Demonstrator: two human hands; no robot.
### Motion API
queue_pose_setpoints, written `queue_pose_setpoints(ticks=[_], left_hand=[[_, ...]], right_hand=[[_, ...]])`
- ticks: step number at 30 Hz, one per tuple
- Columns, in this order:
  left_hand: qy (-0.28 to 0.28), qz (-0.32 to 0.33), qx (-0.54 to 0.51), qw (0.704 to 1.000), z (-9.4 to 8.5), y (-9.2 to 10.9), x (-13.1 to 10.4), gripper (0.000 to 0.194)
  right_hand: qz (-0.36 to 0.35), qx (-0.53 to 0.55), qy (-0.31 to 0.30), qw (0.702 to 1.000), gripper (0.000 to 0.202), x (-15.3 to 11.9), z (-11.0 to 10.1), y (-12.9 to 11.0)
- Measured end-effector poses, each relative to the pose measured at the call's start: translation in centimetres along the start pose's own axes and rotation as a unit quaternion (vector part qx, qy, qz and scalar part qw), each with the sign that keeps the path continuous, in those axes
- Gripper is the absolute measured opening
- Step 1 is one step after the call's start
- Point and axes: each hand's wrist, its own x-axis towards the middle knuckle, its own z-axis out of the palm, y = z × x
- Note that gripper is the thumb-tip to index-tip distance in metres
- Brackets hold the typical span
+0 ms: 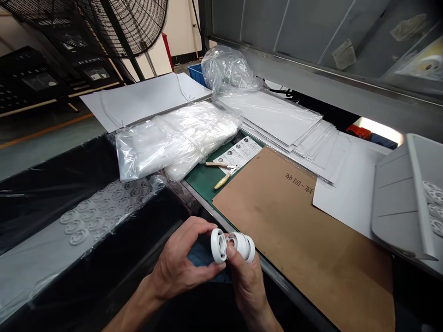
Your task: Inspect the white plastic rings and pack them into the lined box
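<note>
White ring (214, 246) is pinched at its rim between thumb and index finger of the left hand (176, 260); it stands on edge, axis roughly left-right, inner face turned toward the right hand (251, 281). The right fingers and thumb grip a white stepped cylindrical piece (242, 246), long axis also roughly left-right, tipping slightly down at its right end. The right thumb tip sits at the gap; cannot tell whether ring and piece touch. Both look smooth, hard, plastic-like; the ring shows internal ribs.

Ahead and right of the fingers: flat brown cardboard (311, 240), matt, with dark printed characters. Ahead of the fingertips: a hand tool (223, 180) with slim handles, one yellow, next to a printed paper sheet (247, 151). Beyond these, glossy, crinkled clear bags (173, 138). Left of the fingers: flat pale rings (79, 236) in rows. Far right: smooth white bin (394, 198).
</note>
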Motion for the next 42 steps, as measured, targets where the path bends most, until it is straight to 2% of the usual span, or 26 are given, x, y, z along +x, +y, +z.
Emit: queue_pose_setpoints(ticks=[4,11,19,22,29,38,42], left_hand=[[-0.018,-0.053,-0.015,0.998,-0.2,-0.6,-0.4,0.046],[-0.022,-0.125,-0.043,0.991,-0.3,-0.9,-0.4,0.038],[-0.038,-0.153,-0.069,0.985,-0.3,-1.1,-0.5,0.036],[-0.045,-0.172,-0.090,0.980,-0.3,-1.1,-0.5,0.038],[-0.056,-0.264,-0.152,0.951,0.1,-0.5,-0.6,0.038],[-0.074,-0.275,-0.200,0.937,0.5,-0.3,-0.7,0.041],[-0.081,-0.254,-0.200,0.943,0.5,-0.3,-0.8,0.042]], right_hand=[[0.014,-0.007,0.013,1.000,0.032,0.1,-0.1,0.2],[0.022,0.008,-0.010,1.000,0.031,0.2,0.0,0.2],[0.021,-0.004,0.001,1.000,0.034,0.0,0.0,0.1],[0.010,0.000,-0.010,1.000,0.030,-0.1,0.0,0.0],[-0.054,-0.011,-0.040,0.998,0.019,-0.4,0.0,-0.4],[-0.084,-0.039,-0.058,0.994,0.020,-0.7,-0.3,-0.6],[-0.098,-0.052,-0.059,0.992,0.018,-0.7,-0.4,-0.8]])
